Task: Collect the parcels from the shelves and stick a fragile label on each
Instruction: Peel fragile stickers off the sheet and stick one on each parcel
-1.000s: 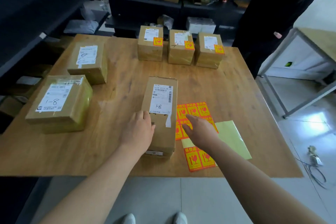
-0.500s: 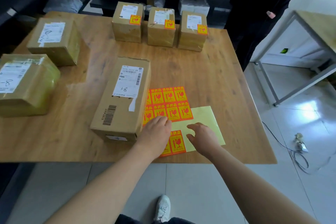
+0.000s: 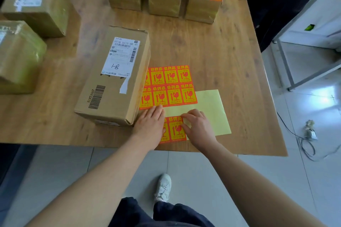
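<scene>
On the light wooden tabletop (image 3: 221,51), just beside the long brown cardboard parcel (image 3: 114,79): a pale yellow backing sheet (image 3: 212,105) of orange fragile labels. Left hand (image 3: 149,125) flat, fingers straight, pinning the sheet. Right hand (image 3: 198,127) curled at the right edge of the nearest orange label (image 3: 176,129); pinched or not, impossible to tell. Probably thin, limp, sticky-backed: best lifted by a corner, peeled slowly.

Person, one entry: left hand (image 3: 150,125) and right hand (image 3: 198,129) bare, forearms (image 3: 103,180) bare down to 7 and 5 o'clock; dark navy trousers (image 3: 166,213) at 6 o'clock; single white lace-up sneaker (image 3: 163,187) just above, toe toward 12 o'clock.
</scene>
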Demonstrator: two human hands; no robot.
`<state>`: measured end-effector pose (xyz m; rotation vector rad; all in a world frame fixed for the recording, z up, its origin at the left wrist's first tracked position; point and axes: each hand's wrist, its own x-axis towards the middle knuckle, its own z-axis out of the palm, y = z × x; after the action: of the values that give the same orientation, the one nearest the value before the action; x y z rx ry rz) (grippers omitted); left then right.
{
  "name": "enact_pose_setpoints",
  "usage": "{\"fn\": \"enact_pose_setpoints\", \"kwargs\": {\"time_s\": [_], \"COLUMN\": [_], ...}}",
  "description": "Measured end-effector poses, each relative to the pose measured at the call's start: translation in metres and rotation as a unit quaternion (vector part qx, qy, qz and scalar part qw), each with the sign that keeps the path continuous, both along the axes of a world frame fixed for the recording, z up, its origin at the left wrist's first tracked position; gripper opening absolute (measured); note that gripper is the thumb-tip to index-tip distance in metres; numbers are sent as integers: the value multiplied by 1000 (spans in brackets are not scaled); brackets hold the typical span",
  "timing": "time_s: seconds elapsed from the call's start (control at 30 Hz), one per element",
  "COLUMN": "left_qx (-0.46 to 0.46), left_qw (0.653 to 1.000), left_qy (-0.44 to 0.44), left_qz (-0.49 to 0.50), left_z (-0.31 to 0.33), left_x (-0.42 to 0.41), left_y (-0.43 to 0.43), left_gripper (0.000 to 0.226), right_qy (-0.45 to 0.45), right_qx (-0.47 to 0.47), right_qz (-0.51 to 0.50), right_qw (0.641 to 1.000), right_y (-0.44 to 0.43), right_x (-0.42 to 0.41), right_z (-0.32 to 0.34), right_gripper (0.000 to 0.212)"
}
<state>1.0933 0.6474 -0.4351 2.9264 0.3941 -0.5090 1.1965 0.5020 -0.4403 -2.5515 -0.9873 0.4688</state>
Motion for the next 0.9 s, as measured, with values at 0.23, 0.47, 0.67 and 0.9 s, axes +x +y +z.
{"fn": "enact_pose_setpoints", "kwargs": {"time_s": [0.23, 0.47, 0.67, 0.9], "left_qx": [-14, -24, -28, -31], "left_qw": [1000, 1000, 999, 999], "left_qy": [-8, -17, -16, -18], "left_qz": [8, 12, 15, 13], "left_z": [-1, -4, -3, -4], "left_x": [0, -2, -1, -1], "left_y": [1, 2, 2, 3], "left_gripper": [66, 65, 66, 65], "right_qy": [53, 51, 70, 37], "right_qx": [21, 2, 41, -12], "right_qz": [-31, 0, -70, -92], "right_qw": [998, 999, 994, 995], "right_y": [0, 1, 4, 18], "right_x": [0, 2, 8, 15], "right_z": [0, 6, 2, 3], "right_gripper": [28, 26, 21, 20]}}
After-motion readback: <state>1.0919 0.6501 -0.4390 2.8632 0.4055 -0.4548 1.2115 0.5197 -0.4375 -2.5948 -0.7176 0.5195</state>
